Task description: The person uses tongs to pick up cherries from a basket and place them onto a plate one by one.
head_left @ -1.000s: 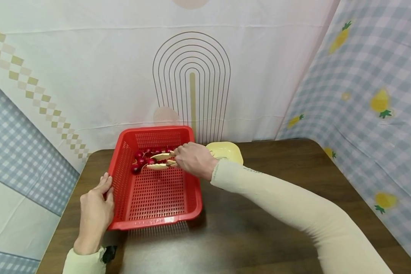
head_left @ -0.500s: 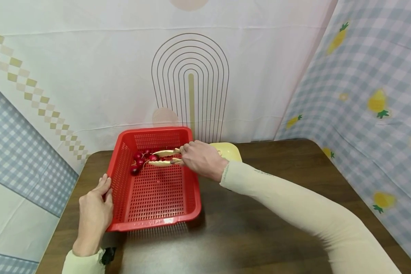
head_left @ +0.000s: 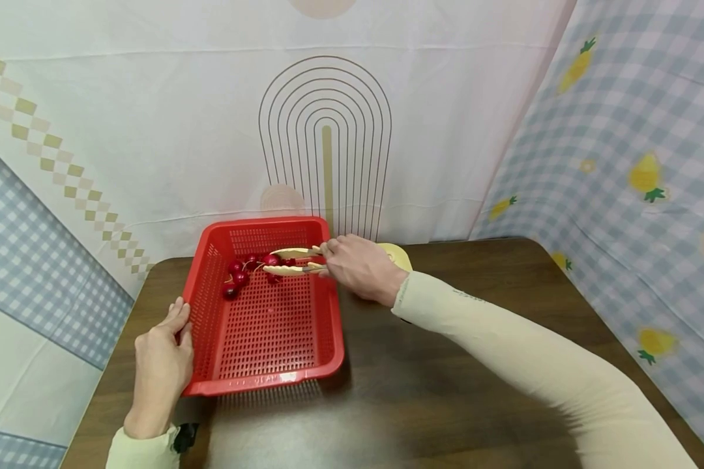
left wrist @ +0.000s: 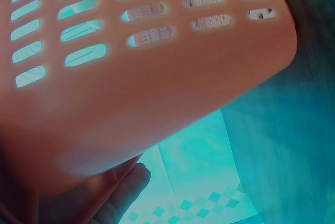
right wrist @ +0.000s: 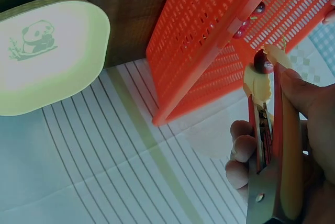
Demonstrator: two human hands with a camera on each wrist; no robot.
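A red plastic basket (head_left: pixel 270 339) with slotted walls stands on the table, holding several dark red cherries (head_left: pixel 240 278) toward its back left. At its left rim my left hand (head_left: pixel 163 365) grips the edge; in the left wrist view a fingertip (left wrist: pixel 137 178) shows by the rim. My right hand (head_left: pixel 364 267) holds a pair of tongs (head_left: pixel 293 270) with pale yellow scalloped tips over the basket's right side. Between those tips a single cherry (right wrist: pixel 261 62) is pinched, seen clearly in the right wrist view. The tongs and hand hide part of the basket's back right.
A pale yellow dish (head_left: pixel 400 255) sits right of the basket, partly behind my right hand. The right wrist view shows its panda print (right wrist: pixel 37 38). Patterned cloth (head_left: pixel 211 130) hangs right behind the brown wooden table (head_left: pixel 446 404).
My right hand has drawn right and slightly up, taking the tongs and the pinched cherry away from the other cherries. My left hand has stayed on the basket's rim.
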